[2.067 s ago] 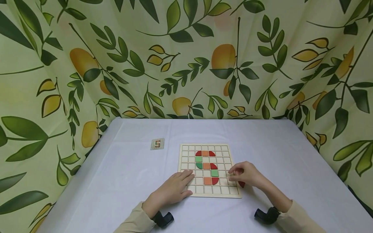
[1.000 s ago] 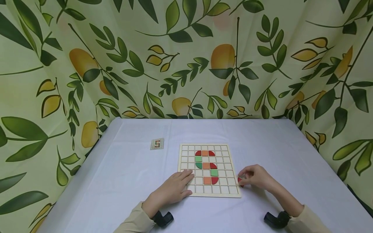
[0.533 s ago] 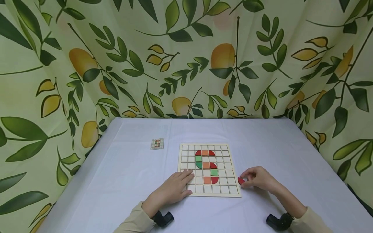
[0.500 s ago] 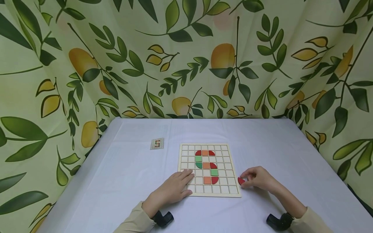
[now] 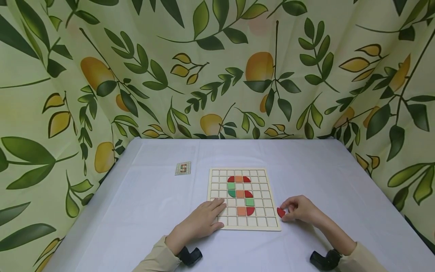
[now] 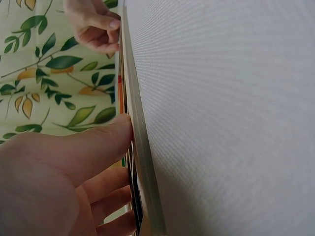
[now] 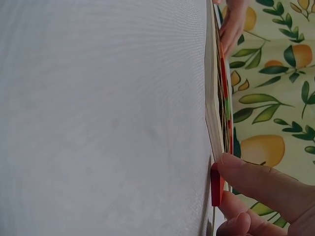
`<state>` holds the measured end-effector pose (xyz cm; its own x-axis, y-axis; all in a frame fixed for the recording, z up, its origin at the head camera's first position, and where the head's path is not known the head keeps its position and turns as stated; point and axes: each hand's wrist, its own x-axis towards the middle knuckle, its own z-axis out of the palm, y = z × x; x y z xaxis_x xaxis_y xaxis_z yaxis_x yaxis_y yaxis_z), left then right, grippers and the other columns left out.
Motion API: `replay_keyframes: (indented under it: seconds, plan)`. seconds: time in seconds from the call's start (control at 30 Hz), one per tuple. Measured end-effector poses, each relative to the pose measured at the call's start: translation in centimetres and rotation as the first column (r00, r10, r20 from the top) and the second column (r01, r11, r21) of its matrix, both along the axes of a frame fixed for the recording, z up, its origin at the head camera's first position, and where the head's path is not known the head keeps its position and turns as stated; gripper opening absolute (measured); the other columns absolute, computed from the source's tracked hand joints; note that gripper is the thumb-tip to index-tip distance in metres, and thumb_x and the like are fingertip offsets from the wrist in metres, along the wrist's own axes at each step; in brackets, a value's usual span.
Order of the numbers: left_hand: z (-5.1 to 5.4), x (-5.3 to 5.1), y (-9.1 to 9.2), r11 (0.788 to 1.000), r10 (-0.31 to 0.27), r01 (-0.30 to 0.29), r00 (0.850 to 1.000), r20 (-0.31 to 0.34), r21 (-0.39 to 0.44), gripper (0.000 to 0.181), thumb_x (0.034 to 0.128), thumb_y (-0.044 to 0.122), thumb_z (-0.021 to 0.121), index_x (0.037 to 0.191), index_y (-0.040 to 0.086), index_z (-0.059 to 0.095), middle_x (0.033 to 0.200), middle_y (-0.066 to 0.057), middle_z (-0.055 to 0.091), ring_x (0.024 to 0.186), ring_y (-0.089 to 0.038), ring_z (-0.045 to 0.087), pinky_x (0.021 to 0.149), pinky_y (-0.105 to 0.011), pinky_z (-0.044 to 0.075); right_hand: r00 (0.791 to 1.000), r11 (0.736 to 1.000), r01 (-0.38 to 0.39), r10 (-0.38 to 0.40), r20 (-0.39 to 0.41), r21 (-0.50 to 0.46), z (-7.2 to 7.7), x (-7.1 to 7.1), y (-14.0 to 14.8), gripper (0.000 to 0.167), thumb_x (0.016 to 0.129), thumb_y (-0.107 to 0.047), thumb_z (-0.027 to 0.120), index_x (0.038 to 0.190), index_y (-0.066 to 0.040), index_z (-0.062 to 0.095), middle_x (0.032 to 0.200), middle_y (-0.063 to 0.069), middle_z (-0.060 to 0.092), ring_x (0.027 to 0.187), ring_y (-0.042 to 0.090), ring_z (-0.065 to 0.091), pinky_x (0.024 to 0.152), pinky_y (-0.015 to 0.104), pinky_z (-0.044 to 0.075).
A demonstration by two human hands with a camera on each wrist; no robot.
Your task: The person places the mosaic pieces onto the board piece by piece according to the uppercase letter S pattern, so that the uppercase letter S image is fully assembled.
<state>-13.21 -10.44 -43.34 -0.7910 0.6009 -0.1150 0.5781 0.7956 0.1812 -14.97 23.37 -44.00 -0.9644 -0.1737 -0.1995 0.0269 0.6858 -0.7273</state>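
A square wooden grid board (image 5: 224, 223) lies flat on the table, with red, orange and green tiles (image 5: 240, 193) set in its cells in an S-like shape. My left hand (image 5: 200, 219) rests on the board's left edge, fingers straight on its surface and thumb at the near rim. Beside the board's right edge is a loose red quarter-round tile (image 5: 281, 212). My right hand (image 5: 300, 209) pinches this tile between thumb and fingertip, low at the table. In the right wrist view the red tile (image 7: 216, 184) shows between thumb and finger, close to the board's side.
A small card (image 5: 183, 168) printed with a gridded S-like pattern lies behind and to the left of the board. White cloth (image 5: 142, 196) covers the table. A leaf-patterned curtain (image 5: 217, 75) hangs behind it and along both sides.
My right hand has moved right, from over the board's right edge to the loose red tile, and its fingers have come to it. My left hand has stayed in place.
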Motion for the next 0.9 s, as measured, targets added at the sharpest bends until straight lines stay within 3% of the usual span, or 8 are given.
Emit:
replay_keyframes:
  seconds: [0.4, 0.73, 0.9]
  plan:
    - [-0.53, -0.19, -0.03, 1.0, 0.01, -0.01, 1.0, -0.013, 0.0, 0.059, 0.0958, 0.041, 0.053, 0.147, 0.014, 0.041, 0.157, -0.003, 0.037, 0.145, -0.022, 0.037, 0.118, -0.039, 0.035, 1.0, 1.0, -0.019, 0.019, -0.008, 0.005, 0.24, 0.04, -0.29, 0.025, 0.067, -0.004, 0.082, 0.088, 0.001, 0.07, 0.06, -0.003, 0.044, 0.057, 0.007, 0.041, 0.048, 0.018, 0.032]
    - [0.05, 0.13, -0.03, 1.0, 0.004, -0.004, 1.0, -0.007, 0.005, 0.059, 0.0952, 0.039, 0.055, 0.146, 0.012, 0.042, 0.156, -0.004, 0.038, 0.144, -0.022, 0.038, 0.117, -0.04, 0.036, 0.997, 0.997, -0.07, 0.069, -0.027, -0.016, 0.33, -0.06, 0.07, 0.026, 0.069, -0.001, 0.079, 0.093, 0.003, 0.071, 0.062, -0.003, 0.045, 0.057, 0.005, 0.04, 0.049, 0.018, 0.032]
    - [0.02, 0.18, -0.07, 1.0, 0.006, -0.006, 1.0, -0.01, 0.005, 0.059, 0.0952, 0.039, 0.055, 0.146, 0.012, 0.042, 0.156, -0.003, 0.038, 0.144, -0.022, 0.039, 0.117, -0.04, 0.036, 0.999, 0.999, -0.048, 0.048, -0.014, 0.0, 0.24, -0.13, 0.23, 0.027, 0.069, -0.002, 0.079, 0.093, 0.002, 0.071, 0.061, -0.003, 0.045, 0.057, 0.007, 0.04, 0.049, 0.018, 0.032]
